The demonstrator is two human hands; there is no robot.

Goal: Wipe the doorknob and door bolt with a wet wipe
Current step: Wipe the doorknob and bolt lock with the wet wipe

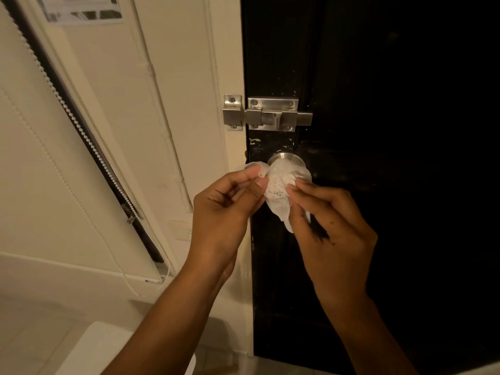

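Two hands pinch one crumpled wet wipe (276, 190) just below the doorknob (284, 158): left hand (224, 209) at 9 o'clock, right hand (327, 226) at 3 o'clock, fingers closed on its edges. The door bolt (267, 114) sits at 12 o'clock, untouched. The dark door (392, 131) spreads bare rightward.
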